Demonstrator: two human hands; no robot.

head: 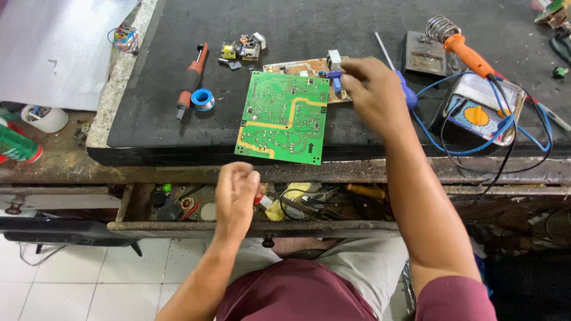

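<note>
Green circuit board (284, 117) lies between the loosely clenched left hand (236, 193) and right hand (372, 89) pinching a blue part (334, 75)

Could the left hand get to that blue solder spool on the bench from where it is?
Probably yes: the left hand hovers over the open drawer, and nothing stands between it and the solder spool left of the green circuit board.

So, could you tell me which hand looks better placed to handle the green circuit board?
Probably the right hand: it sits at the green circuit board's top right corner on the bench. The left hand is lower, over the open drawer.
</note>
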